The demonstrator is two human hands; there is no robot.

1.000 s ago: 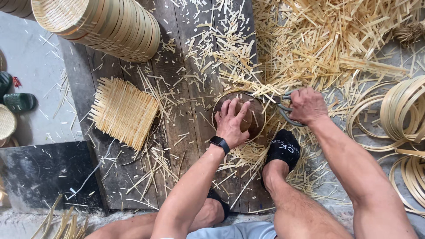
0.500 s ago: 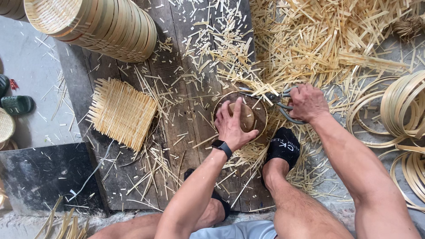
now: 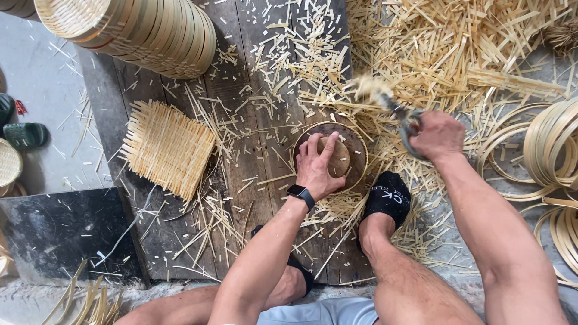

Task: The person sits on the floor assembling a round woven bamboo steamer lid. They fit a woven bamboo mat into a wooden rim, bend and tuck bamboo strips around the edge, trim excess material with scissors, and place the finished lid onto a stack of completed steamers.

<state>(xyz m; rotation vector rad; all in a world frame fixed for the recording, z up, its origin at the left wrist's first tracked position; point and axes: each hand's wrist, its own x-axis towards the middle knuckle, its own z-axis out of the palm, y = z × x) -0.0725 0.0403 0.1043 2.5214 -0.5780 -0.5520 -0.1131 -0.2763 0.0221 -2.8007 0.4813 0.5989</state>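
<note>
a round basket [image 3: 355,141] lay on the dark boards between the knees, ringed by bamboo trimmings. in it sat one brown block [image 3: 337,157], with the left hand [image 3: 318,165] pressed flat on it, fingers spread. the right hand [image 3: 436,135] was closed around shears [image 3: 404,120], blurred, just right of the rim. one square woven mat [image 3: 167,147] lay well to the left. a stack of baskets [image 3: 141,30] stood at the top left; bamboo hoops [image 3: 548,150] lay right.
</note>
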